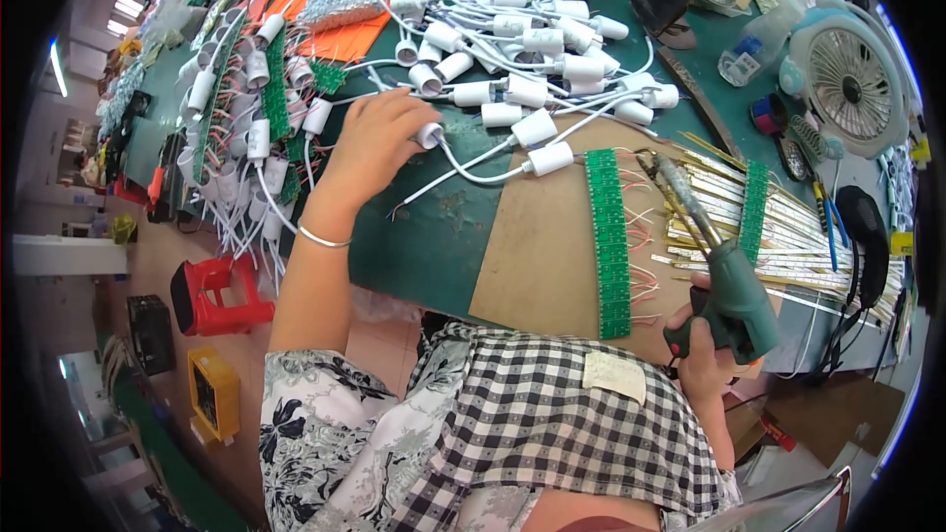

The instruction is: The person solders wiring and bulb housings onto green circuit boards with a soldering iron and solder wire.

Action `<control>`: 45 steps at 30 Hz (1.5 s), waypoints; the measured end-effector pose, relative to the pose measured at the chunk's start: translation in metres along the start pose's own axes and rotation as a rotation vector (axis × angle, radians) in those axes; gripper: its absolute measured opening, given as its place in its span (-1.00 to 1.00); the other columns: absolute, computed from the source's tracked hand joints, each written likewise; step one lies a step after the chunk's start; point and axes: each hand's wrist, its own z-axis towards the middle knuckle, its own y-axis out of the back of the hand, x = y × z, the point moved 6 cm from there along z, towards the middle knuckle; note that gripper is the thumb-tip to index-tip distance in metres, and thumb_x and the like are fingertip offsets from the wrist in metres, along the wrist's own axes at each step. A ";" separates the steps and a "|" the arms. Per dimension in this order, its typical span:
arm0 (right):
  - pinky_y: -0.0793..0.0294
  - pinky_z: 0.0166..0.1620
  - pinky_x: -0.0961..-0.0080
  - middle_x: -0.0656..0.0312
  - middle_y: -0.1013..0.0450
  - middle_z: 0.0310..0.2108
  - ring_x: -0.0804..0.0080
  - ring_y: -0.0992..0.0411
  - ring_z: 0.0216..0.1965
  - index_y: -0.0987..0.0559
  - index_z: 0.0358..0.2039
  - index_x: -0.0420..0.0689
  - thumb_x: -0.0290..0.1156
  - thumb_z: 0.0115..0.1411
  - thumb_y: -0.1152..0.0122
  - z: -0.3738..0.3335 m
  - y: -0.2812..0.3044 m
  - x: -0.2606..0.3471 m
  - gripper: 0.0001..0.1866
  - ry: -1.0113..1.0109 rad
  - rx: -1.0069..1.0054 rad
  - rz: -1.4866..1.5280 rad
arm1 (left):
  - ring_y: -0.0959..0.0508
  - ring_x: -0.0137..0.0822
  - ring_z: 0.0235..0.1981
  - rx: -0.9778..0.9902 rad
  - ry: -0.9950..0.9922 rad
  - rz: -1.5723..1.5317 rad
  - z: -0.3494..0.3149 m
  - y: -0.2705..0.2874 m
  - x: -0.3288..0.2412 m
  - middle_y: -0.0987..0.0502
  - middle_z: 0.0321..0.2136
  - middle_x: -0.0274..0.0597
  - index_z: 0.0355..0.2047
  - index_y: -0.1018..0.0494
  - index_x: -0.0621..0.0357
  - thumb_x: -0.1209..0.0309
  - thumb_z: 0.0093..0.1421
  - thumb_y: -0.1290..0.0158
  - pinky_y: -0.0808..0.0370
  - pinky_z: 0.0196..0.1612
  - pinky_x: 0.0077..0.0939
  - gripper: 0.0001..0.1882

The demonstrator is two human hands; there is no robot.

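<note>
- Left hand point(379, 143): fingers bent at a white socket point(430, 136); whether they grip it, I cannot tell.
- Right hand point(702, 355): wrapped around the green soldering gun point(741, 298), tip pointing away from the body.
- Board strip point(608, 246): on the brown sheet point(532, 236), between the hands, nearer the right, its far end near the gun's tip.
</note>
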 end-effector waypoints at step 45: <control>-0.43 -0.20 0.61 0.32 -0.50 -0.32 0.63 -0.46 -0.29 -0.52 -0.27 -0.18 -0.48 0.05 -0.22 0.026 -0.057 -0.023 -0.81 -0.342 -0.025 0.019 | -0.48 -0.06 -0.50 0.043 -0.032 -1.002 0.024 -0.032 -0.190 -0.44 -0.47 -0.12 -0.38 -0.43 0.16 0.46 0.00 -0.05 -0.40 -0.47 -0.25 -0.86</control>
